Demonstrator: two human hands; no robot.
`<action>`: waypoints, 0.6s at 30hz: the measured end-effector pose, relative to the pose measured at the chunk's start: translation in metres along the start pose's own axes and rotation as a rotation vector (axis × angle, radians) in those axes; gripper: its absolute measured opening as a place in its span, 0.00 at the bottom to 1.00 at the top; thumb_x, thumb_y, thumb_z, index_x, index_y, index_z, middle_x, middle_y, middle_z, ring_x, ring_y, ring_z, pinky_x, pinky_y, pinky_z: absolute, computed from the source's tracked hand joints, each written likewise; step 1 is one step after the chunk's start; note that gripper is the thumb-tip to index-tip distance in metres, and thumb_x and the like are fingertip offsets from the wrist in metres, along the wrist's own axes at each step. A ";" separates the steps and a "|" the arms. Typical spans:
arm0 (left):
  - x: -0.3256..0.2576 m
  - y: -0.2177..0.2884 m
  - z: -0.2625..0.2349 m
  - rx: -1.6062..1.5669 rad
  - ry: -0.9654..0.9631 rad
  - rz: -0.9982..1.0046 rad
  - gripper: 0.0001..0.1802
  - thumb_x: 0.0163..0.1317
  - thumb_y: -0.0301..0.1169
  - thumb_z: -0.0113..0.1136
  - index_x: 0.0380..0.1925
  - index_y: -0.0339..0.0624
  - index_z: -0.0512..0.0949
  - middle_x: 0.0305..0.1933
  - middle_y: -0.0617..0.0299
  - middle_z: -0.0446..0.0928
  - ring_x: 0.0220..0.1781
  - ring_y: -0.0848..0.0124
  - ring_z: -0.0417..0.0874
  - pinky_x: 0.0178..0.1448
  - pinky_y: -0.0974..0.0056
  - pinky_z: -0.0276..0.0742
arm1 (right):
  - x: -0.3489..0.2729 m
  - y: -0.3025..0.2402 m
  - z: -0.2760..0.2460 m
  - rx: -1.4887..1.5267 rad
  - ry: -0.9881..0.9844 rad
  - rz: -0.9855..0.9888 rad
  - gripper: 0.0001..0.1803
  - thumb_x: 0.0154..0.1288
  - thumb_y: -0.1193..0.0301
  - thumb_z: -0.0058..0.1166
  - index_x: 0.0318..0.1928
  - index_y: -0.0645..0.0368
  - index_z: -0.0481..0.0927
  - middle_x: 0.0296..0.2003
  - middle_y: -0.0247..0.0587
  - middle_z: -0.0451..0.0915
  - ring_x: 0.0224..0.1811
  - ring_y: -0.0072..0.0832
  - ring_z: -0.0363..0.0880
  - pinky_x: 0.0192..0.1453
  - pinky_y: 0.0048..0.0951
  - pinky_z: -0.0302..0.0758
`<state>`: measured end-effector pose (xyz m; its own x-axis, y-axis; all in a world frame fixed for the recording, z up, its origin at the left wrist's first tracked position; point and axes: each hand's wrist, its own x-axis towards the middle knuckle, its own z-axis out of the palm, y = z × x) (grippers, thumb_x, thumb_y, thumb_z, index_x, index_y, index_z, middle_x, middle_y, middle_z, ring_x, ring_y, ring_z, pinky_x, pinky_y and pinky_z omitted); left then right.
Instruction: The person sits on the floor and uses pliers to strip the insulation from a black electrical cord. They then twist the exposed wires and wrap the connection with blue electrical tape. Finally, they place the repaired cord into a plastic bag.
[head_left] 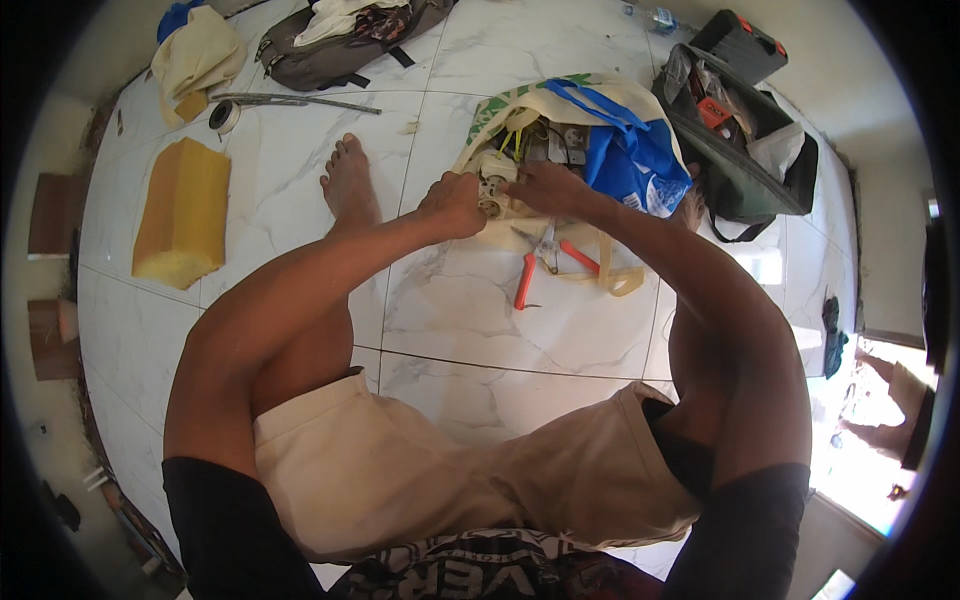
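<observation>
My left hand (453, 205) is closed at the near left edge of an open cream cloth bag (497, 108) with a green pattern. Its fingers hold a white electrical socket piece (493, 187) with round outlets. Just to the right, my right hand (548, 190) reaches over the bag's mouth, its fingers bent in beside the same sockets. What those fingertips grip is too small to make out. Yellow strands and grey electrical boxes show inside the bag, and a blue bag (640, 160) lies at its right side. Pliers with red handles (526, 280) rest spread on the tiles nearer me.
A yellow foam block (182, 215) stands on the left, with a tape roll (224, 117) and thin rods (320, 102) beyond. A grey backpack (310, 65) lies at the far side. An open tool bag (735, 165) and black case (740, 48) sit far right.
</observation>
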<state>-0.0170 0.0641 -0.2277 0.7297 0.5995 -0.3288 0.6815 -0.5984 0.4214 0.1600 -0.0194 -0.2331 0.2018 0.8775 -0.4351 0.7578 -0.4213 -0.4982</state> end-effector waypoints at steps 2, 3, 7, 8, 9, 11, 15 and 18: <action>0.001 0.004 0.003 0.002 0.049 0.054 0.15 0.54 0.32 0.64 0.37 0.30 0.79 0.40 0.36 0.80 0.45 0.46 0.84 0.50 0.49 0.80 | 0.006 0.002 0.005 0.164 -0.018 0.040 0.28 0.66 0.50 0.56 0.54 0.61 0.78 0.43 0.52 0.83 0.50 0.44 0.82 0.57 0.42 0.74; 0.001 0.005 0.004 0.002 0.074 0.079 0.14 0.54 0.31 0.64 0.36 0.30 0.79 0.38 0.36 0.81 0.43 0.46 0.84 0.49 0.49 0.80 | 0.008 0.004 0.008 0.245 -0.028 0.059 0.28 0.66 0.51 0.56 0.55 0.61 0.78 0.43 0.51 0.83 0.49 0.44 0.82 0.57 0.41 0.74; 0.002 0.014 0.000 -0.044 0.072 0.228 0.09 0.52 0.28 0.62 0.27 0.30 0.80 0.30 0.37 0.80 0.37 0.45 0.84 0.45 0.51 0.81 | 0.014 0.012 0.027 0.507 0.089 0.038 0.22 0.65 0.60 0.57 0.53 0.63 0.78 0.42 0.52 0.83 0.44 0.39 0.83 0.49 0.38 0.78; 0.001 0.008 0.004 -0.045 0.100 0.236 0.08 0.52 0.27 0.62 0.25 0.30 0.80 0.28 0.38 0.80 0.36 0.44 0.84 0.44 0.51 0.82 | 0.013 0.005 0.022 0.499 0.064 0.072 0.21 0.65 0.62 0.56 0.50 0.66 0.77 0.42 0.53 0.82 0.41 0.38 0.84 0.45 0.36 0.80; 0.000 0.001 0.006 -0.047 0.129 0.243 0.08 0.51 0.26 0.62 0.23 0.30 0.80 0.26 0.38 0.80 0.34 0.44 0.84 0.43 0.51 0.82 | 0.012 -0.004 0.019 0.490 0.037 0.105 0.19 0.65 0.64 0.55 0.47 0.70 0.77 0.42 0.55 0.82 0.37 0.36 0.85 0.42 0.35 0.83; 0.002 0.007 0.004 -0.002 0.162 0.306 0.08 0.50 0.26 0.61 0.23 0.29 0.80 0.26 0.38 0.80 0.34 0.44 0.84 0.43 0.51 0.82 | 0.028 0.030 0.008 0.130 -0.078 -0.028 0.17 0.63 0.67 0.54 0.44 0.71 0.78 0.36 0.54 0.83 0.32 0.35 0.85 0.34 0.33 0.83; 0.004 0.007 -0.001 0.024 0.171 0.276 0.09 0.49 0.27 0.60 0.24 0.28 0.80 0.25 0.36 0.79 0.32 0.43 0.85 0.41 0.49 0.83 | 0.037 0.088 -0.017 -0.139 0.047 -0.122 0.08 0.51 0.69 0.61 0.31 0.60 0.85 0.27 0.48 0.84 0.29 0.34 0.86 0.36 0.36 0.83; -0.001 -0.012 -0.011 0.009 0.145 0.184 0.10 0.49 0.28 0.60 0.23 0.28 0.80 0.25 0.35 0.79 0.31 0.43 0.85 0.41 0.49 0.83 | 0.020 0.040 -0.051 0.091 0.079 0.204 0.08 0.49 0.68 0.63 0.28 0.60 0.86 0.29 0.51 0.85 0.35 0.38 0.88 0.39 0.38 0.84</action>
<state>-0.0265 0.0760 -0.2228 0.8264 0.5496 -0.1222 0.5387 -0.7087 0.4556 0.2262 -0.0072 -0.2232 0.3959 0.7854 -0.4759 0.6376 -0.6080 -0.4731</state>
